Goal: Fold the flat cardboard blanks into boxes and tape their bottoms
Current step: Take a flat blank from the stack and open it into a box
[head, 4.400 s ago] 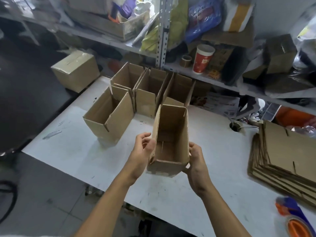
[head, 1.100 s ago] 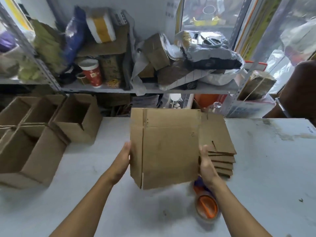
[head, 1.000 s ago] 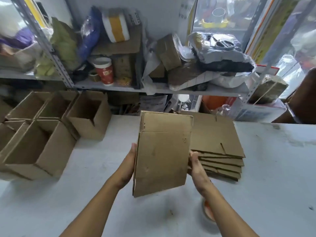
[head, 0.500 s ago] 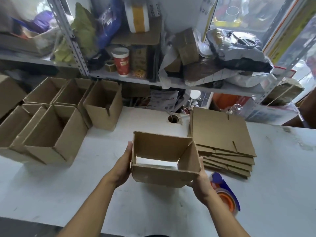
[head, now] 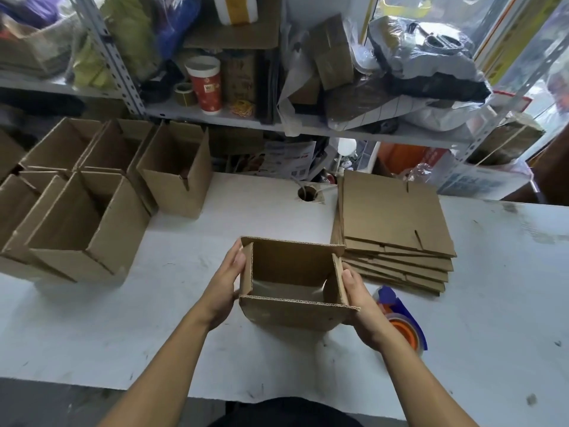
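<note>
Since half a second ago I have squared the box [head: 292,285] up further, its opening now a fuller rectangle above the white table [head: 154,334]. Far left: five open finished boxes [head: 83,223]. My left hand [head: 226,282] presses flat on the left wall; my right hand [head: 358,298] cups the right wall. Right: stack of flat blanks [head: 394,223], tape dispenser [head: 403,325] beside it.

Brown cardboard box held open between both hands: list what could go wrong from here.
1. The brown cardboard box has an untaped bottom through which the white table shows; squeezed only by the left hand and the right hand, it may collapse flat again.
2. The blue and orange tape dispenser lies right beside the right hand and could get knocked.
</note>
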